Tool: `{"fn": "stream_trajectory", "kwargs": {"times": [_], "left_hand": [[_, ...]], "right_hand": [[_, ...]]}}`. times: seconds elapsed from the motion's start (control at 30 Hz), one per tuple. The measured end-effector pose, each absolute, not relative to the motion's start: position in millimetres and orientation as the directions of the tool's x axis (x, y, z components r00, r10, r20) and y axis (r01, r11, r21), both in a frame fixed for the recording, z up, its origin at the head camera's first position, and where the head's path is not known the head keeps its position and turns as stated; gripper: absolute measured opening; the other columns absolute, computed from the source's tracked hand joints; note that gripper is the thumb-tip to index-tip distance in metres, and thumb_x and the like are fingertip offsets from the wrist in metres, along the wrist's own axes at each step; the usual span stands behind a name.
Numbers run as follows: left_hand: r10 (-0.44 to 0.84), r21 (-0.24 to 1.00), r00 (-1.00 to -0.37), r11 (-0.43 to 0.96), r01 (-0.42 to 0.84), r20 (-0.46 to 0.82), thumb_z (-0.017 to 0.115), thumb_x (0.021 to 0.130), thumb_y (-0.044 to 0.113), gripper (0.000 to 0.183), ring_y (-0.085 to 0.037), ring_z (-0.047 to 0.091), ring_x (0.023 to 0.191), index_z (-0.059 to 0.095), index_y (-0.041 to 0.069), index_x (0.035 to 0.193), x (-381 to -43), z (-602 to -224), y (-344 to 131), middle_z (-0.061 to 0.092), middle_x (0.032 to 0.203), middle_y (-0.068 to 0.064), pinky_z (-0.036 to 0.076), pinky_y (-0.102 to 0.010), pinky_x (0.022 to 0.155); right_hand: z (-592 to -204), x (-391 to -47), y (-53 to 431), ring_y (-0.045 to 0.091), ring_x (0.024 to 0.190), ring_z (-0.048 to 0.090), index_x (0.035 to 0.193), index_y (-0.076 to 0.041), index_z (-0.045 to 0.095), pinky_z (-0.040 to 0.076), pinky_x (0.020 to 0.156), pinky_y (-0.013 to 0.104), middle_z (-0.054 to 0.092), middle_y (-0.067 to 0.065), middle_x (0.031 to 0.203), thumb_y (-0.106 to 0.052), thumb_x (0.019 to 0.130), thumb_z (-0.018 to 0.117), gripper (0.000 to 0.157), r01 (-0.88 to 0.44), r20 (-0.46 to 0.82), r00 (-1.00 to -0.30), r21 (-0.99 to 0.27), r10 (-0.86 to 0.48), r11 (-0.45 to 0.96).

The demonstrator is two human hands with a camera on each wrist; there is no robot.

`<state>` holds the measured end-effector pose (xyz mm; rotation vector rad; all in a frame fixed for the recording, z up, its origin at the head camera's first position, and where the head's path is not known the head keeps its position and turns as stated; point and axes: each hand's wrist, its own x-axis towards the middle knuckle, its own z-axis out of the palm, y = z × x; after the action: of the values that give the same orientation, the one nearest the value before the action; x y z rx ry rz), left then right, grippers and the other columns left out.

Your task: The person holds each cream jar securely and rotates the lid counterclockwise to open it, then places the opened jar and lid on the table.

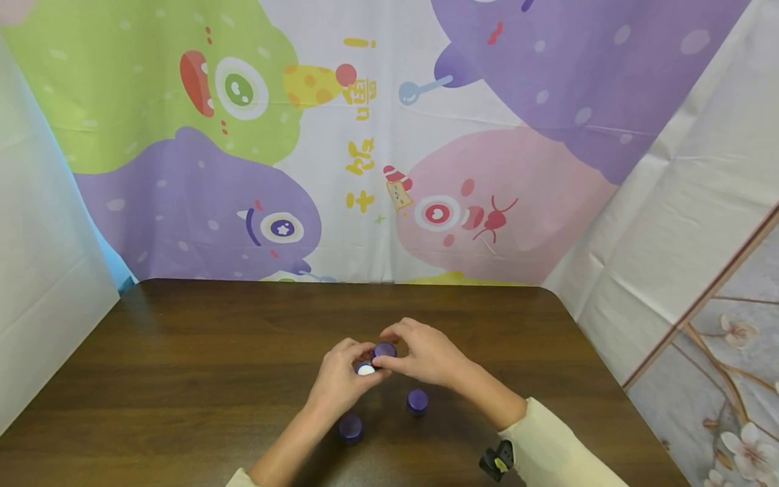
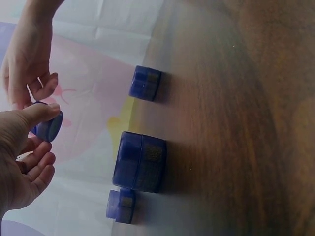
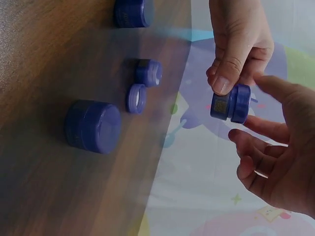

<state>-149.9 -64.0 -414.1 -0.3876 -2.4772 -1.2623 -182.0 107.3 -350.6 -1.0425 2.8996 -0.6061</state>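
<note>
A small purple-blue jar with its lid on point(image 3: 220, 105) is pinched by my left hand point(image 1: 337, 379), raised over the table. The left thumb lies against its side in the left wrist view. My right hand point(image 1: 429, 353) is spread around the lid; its thumb touches the lid's edge in the head view, while its index finger stands apart. Beyond the hands, an open jar point(image 3: 142, 73) stands on the table, and a loose lid point(image 3: 129, 100) lies beside it. Its white inside point(image 1: 366, 370) shows between the left fingers in the head view.
Two more lidded jars stand on the dark wooden table point(image 1: 182, 352): one near the left forearm point(image 1: 351, 428), another below the right hand point(image 1: 417, 402). A cartoon-printed cloth point(image 1: 341, 169) hangs behind the table. White cloth panels flank both sides.
</note>
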Motion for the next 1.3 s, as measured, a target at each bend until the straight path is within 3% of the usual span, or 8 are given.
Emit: {"fn": "stream_trajectory", "kwargs": {"times": [0.13, 0.3, 0.5, 0.7, 0.9, 1.03, 1.17, 1.3], "left_hand": [[0.086, 0.733, -0.918, 0.577, 0.362, 0.386, 0.082, 0.069, 0.023, 0.035, -0.011, 0.055, 0.077, 0.07, 0.006, 0.098, -149.9, -414.3, -63.2, 0.06, 0.084, 0.002, 0.046, -0.018, 0.065], [0.076, 0.736, -0.922, 0.58, 0.35, 0.379, 0.082, 0.07, 0.021, 0.04, -0.017, 0.057, 0.078, 0.07, 0.002, 0.102, -149.7, -415.4, -62.6, 0.06, 0.084, 0.001, 0.045, -0.018, 0.065], [0.085, 0.728, -0.92, 0.585, 0.357, 0.383, 0.081, 0.071, 0.02, 0.039, -0.017, 0.057, 0.078, 0.069, 0.001, 0.103, -149.0, -415.2, -62.6, 0.06, 0.085, 0.0, 0.046, -0.018, 0.065], [0.09, 0.732, -0.923, 0.583, 0.354, 0.375, 0.081, 0.072, 0.022, 0.038, -0.012, 0.055, 0.078, 0.069, 0.004, 0.102, -149.1, -415.2, -61.7, 0.059, 0.085, 0.001, 0.048, -0.019, 0.066], [0.094, 0.713, -0.916, 0.598, 0.366, 0.39, 0.081, 0.072, 0.02, 0.038, -0.01, 0.054, 0.077, 0.069, 0.001, 0.103, -149.5, -415.9, -60.2, 0.06, 0.085, 0.001, 0.048, -0.02, 0.067], [0.103, 0.711, -0.917, 0.599, 0.367, 0.386, 0.08, 0.072, 0.02, 0.039, -0.01, 0.054, 0.078, 0.069, 0.001, 0.104, -149.2, -416.2, -61.0, 0.06, 0.086, 0.001, 0.051, -0.024, 0.069], [0.113, 0.722, -0.915, 0.58, 0.377, 0.388, 0.08, 0.072, 0.024, 0.038, -0.013, 0.057, 0.079, 0.069, 0.003, 0.103, -149.7, -415.7, -61.2, 0.06, 0.087, 0.0, 0.054, -0.03, 0.07], [0.119, 0.721, -0.914, 0.579, 0.381, 0.387, 0.08, 0.072, 0.024, 0.036, -0.011, 0.056, 0.079, 0.07, 0.005, 0.101, -150.4, -415.8, -60.5, 0.06, 0.087, -0.001, 0.054, -0.029, 0.069]], "right_hand": [[-350.7, -183.5, 108.0, 0.008, 0.082, 0.058, 0.106, -0.012, 0.066, 0.048, 0.07, 0.023, 0.062, -0.003, 0.096, -0.037, 0.083, 0.069, 0.034, -0.628, 0.129, -0.769, -0.338, -0.626, 0.701], [-350.3, -185.2, 109.3, 0.007, 0.078, 0.051, 0.115, -0.013, 0.064, 0.044, 0.067, 0.018, 0.06, -0.003, 0.103, -0.026, 0.082, 0.068, 0.036, -0.681, 0.097, -0.711, -0.339, -0.696, 0.649], [-349.2, -183.6, 110.2, 0.009, 0.075, 0.052, 0.126, -0.011, 0.056, 0.044, 0.066, 0.019, 0.059, 0.0, 0.113, -0.036, 0.086, 0.066, 0.048, -0.658, 0.073, -0.723, -0.378, -0.688, 0.651], [-351.1, -185.8, 110.4, 0.007, 0.082, 0.053, 0.112, -0.01, 0.063, 0.046, 0.071, 0.022, 0.061, -0.002, 0.1, -0.035, 0.085, 0.068, 0.037, -0.635, 0.079, -0.747, -0.376, -0.66, 0.674], [-352.2, -187.5, 112.1, 0.015, 0.078, 0.054, 0.118, -0.013, 0.061, 0.043, 0.065, 0.018, 0.059, -0.001, 0.104, -0.026, 0.082, 0.069, 0.039, -0.672, 0.06, -0.705, -0.375, -0.706, 0.639], [-354.3, -187.0, 112.8, 0.013, 0.08, 0.054, 0.123, -0.012, 0.057, 0.044, 0.068, 0.02, 0.06, 0.0, 0.11, -0.033, 0.084, 0.068, 0.046, -0.673, 0.068, -0.706, -0.373, -0.704, 0.639], [-354.1, -186.1, 112.5, 0.008, 0.082, 0.055, 0.118, -0.01, 0.06, 0.047, 0.07, 0.022, 0.062, 0.0, 0.104, -0.041, 0.086, 0.065, 0.045, -0.639, 0.081, -0.744, -0.377, -0.663, 0.67], [-352.7, -186.0, 112.4, 0.008, 0.081, 0.056, 0.112, -0.01, 0.063, 0.047, 0.068, 0.021, 0.062, -0.001, 0.097, -0.034, 0.085, 0.067, 0.036, -0.634, 0.084, -0.75, -0.373, -0.656, 0.677]]}}
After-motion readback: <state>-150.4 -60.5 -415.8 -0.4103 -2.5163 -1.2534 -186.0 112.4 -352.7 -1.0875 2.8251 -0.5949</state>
